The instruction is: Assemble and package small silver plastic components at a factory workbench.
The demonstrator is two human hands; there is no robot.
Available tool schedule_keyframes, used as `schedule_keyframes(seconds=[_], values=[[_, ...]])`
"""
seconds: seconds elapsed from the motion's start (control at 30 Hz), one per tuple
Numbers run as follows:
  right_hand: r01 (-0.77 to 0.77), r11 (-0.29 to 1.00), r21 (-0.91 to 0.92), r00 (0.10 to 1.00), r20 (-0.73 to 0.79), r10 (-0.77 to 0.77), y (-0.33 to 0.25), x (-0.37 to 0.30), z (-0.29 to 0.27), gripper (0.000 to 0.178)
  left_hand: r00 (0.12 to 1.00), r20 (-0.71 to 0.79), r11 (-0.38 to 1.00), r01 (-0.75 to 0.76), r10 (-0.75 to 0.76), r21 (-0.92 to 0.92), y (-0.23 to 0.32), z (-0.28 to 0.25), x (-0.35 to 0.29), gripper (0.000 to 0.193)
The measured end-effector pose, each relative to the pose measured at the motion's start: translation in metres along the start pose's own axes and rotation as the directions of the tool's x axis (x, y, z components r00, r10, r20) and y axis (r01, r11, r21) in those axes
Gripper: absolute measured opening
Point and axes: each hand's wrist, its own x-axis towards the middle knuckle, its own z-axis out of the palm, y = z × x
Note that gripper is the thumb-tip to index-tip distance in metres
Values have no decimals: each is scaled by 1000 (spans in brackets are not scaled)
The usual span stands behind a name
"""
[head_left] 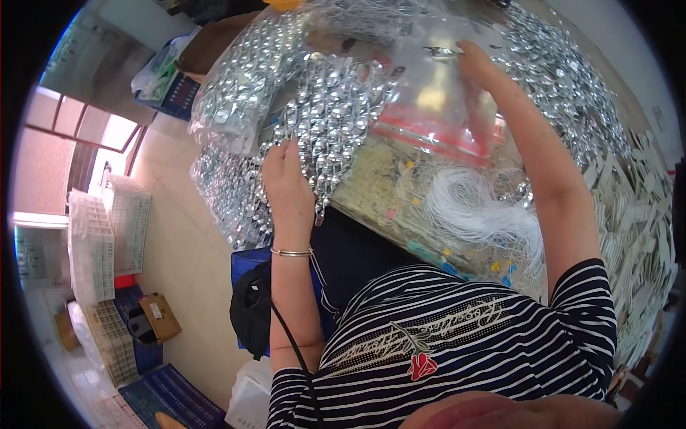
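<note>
My left hand [287, 182] is closed at the edge of a bundle of shiny silver beaded strands [329, 118], its fingertips pressed together on them. The strands drape over the table's near left side, toward my lap. My right hand [477, 64] is stretched out to the far right, thumb and finger closed on a slim, shiny silver piece [441, 52], too small to make out exactly. Below that hand lies a clear plastic bag [429, 100] with a red band along its near edge.
White cord [475, 204] lies loosely coiled on the worn tabletop [375, 175]. Silver strands [564, 89] heap at the far right, above a pile of pale strips [629, 236]. Bagged silver pieces [236, 86] lie at the left. White plastic baskets [91, 247] stand on the floor.
</note>
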Motion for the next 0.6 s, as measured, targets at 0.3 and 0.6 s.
schedule_keyframes(seconds=[0.3, 0.6], values=[[91, 982, -166, 986, 153, -65, -20, -18, -13, 19, 997, -46, 994, 60, -64, -94, 35, -22, -32, 31], [221, 927, 303, 975, -59, -213, -143, -82, -104, 20, 989, -139, 959, 9, -50, -282, 68, -31, -32, 27]])
